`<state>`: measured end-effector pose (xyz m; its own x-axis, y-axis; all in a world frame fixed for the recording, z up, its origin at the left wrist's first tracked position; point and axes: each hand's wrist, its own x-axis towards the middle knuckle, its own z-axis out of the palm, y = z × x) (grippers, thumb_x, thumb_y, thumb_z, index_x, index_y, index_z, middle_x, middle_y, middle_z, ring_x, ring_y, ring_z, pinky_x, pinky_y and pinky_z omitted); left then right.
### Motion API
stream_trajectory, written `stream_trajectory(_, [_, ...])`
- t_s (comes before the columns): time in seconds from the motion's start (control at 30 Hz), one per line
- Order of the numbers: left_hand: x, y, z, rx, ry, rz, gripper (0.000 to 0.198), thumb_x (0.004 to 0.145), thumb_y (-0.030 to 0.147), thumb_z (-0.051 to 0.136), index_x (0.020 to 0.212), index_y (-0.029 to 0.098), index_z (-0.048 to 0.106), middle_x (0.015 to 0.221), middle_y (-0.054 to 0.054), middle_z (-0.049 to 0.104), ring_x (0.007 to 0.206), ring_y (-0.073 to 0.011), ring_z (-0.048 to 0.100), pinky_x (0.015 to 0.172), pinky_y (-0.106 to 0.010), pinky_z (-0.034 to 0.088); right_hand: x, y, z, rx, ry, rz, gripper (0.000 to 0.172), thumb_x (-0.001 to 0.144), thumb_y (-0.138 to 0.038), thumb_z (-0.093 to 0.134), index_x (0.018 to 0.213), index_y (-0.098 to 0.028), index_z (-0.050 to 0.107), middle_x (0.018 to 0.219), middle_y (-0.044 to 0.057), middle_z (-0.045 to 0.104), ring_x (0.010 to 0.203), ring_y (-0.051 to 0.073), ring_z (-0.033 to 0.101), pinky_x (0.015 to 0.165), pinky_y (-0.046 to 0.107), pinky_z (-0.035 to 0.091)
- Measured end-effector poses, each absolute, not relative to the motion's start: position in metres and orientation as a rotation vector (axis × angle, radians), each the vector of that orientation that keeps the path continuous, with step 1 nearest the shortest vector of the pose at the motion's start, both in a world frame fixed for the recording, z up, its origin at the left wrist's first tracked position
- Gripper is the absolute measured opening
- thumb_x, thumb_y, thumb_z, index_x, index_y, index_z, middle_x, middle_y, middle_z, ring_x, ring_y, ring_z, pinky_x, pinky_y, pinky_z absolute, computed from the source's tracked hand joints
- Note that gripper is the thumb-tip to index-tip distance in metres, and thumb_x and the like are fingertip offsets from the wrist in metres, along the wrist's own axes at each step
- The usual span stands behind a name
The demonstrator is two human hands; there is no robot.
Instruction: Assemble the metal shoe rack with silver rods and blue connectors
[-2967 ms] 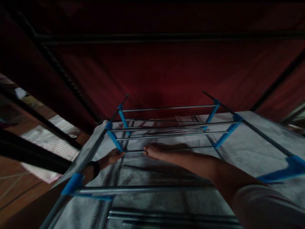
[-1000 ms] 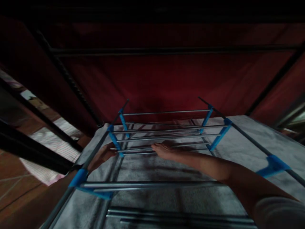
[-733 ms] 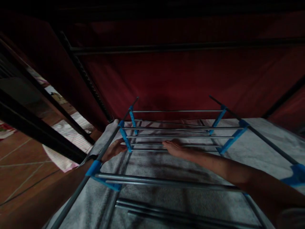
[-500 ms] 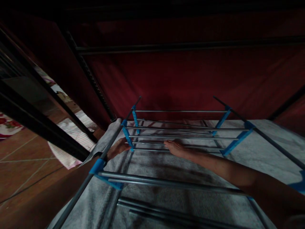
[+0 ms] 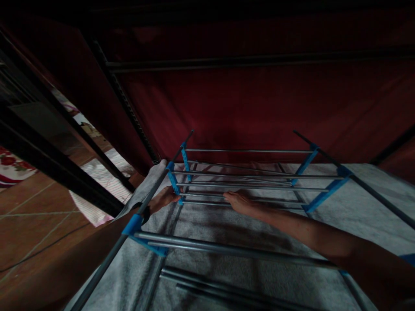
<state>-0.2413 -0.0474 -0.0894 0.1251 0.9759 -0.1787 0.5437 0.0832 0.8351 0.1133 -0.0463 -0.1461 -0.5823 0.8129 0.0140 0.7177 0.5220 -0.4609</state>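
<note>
A rack of grey metal tubes joined by blue plastic brackets lies on a grey blanket. My left hand (image 5: pixel 165 196), with a dark band at the wrist, closes around the lower part of a blue bracket (image 5: pixel 174 181) on the left side. Inside the frame, my right hand (image 5: pixel 238 201) has its fingers wrapped round a thin metal tube (image 5: pixel 207 195) that runs toward that bracket. Its fingertips are partly hidden. A nearer crossbar (image 5: pixel 227 248) passes below both hands, between the front brackets.
Several loose tubes (image 5: pixel 207 283) lie on the blanket (image 5: pixel 201 226) at the front. A dark red cloth (image 5: pixel 243 108) hangs behind, crossed by a black metal bar (image 5: pixel 259 61). Black posts (image 5: pixel 61 164) stand at left, above a tiled floor (image 5: pixel 39 207) and a striped cloth (image 5: pixel 94 203).
The view has shifted slightly, moving the rack a little rightward in the picture. Both hands keep nearly the same places on the rack.
</note>
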Motion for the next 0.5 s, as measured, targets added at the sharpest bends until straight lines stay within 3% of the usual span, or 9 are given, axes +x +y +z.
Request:
stream_trajectory(0.3, [-0.245,-0.049,-0.089,1.496,1.497,0.67,0.041,0.059,0.035,0.073,0.094,0.016,0.064,0.074,-0.003,0.062,0.073,-0.0207,0.053,0.076,-0.034,0.043,0.113,-0.045,-0.144,-1.286,-2.606,0.567,0.023,0.103,-0.024,0.043,0.103,-0.021,0.065,0.105,0.008,0.071,0.088,0.018,0.064,0.074,0.029,0.041])
stream_trajectory(0.5, [-0.243,-0.043,-0.091,1.606,1.542,0.611,0.026,0.061,0.033,0.068,0.08,0.016,0.063,0.065,-0.001,0.057,0.066,-0.0182,0.049,0.068,-0.032,0.041,0.107,-0.05,-0.139,-1.421,-2.638,0.487,0.026,0.104,-0.029,0.041,0.112,-0.023,0.065,0.115,0.009,0.074,0.097,0.022,0.069,0.077,0.031,0.044])
